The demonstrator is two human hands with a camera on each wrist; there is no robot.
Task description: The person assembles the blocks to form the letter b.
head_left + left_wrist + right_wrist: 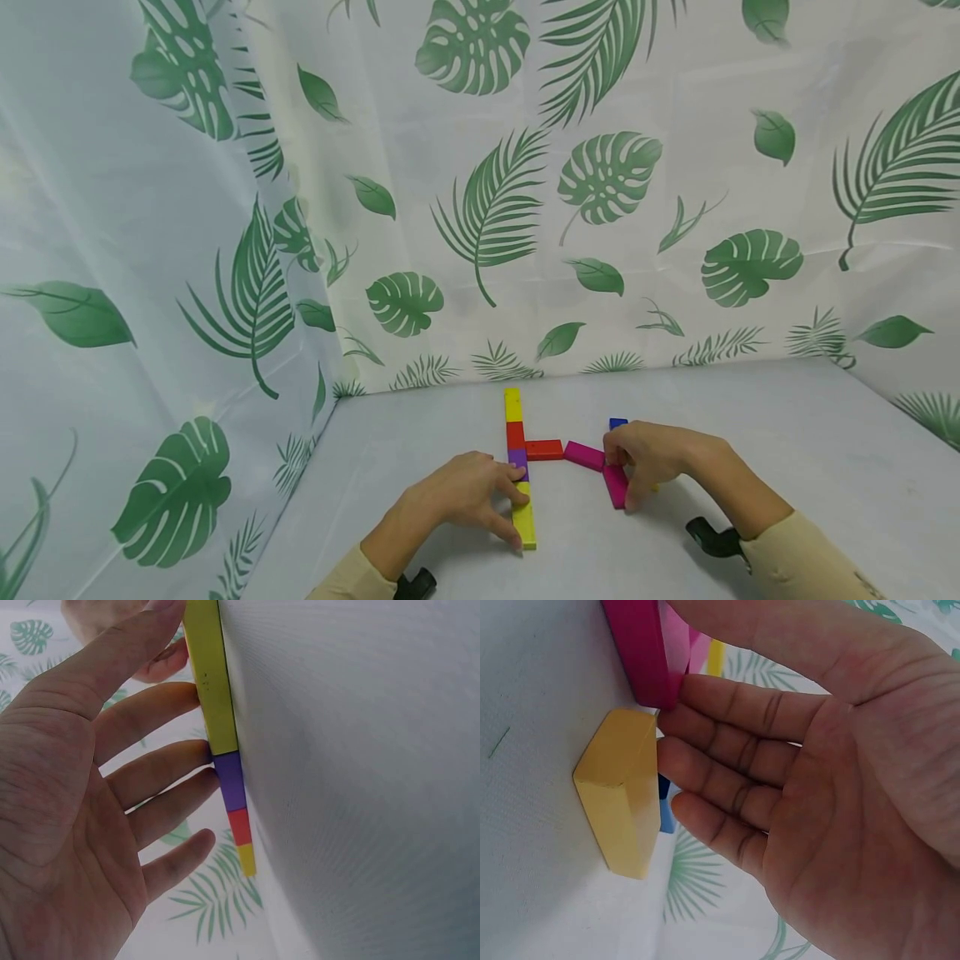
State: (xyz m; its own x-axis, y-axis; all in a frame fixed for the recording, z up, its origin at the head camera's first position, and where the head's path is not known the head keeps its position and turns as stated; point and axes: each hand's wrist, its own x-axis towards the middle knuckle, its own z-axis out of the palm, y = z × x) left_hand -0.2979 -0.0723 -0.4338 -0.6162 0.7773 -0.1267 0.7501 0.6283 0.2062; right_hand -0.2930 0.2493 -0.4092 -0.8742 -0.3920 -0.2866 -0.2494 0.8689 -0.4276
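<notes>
In the head view, a straight row of blocks holds a yellow block at the far end, then a red block, a purple block and a near yellow block. My left hand touches this row, fingers spread along the purple and near yellow blocks, thumb by the near end. A second red block branches right, followed by a magenta block. Angled toward me is another magenta block; my right hand pinches it between thumb and fingertips.
Past my right fingers lies a blue block, partly covered. A pale yellow block stands close to the right fingertips, mostly hidden in the head view. Leaf-print sheets rise behind and left of the white table.
</notes>
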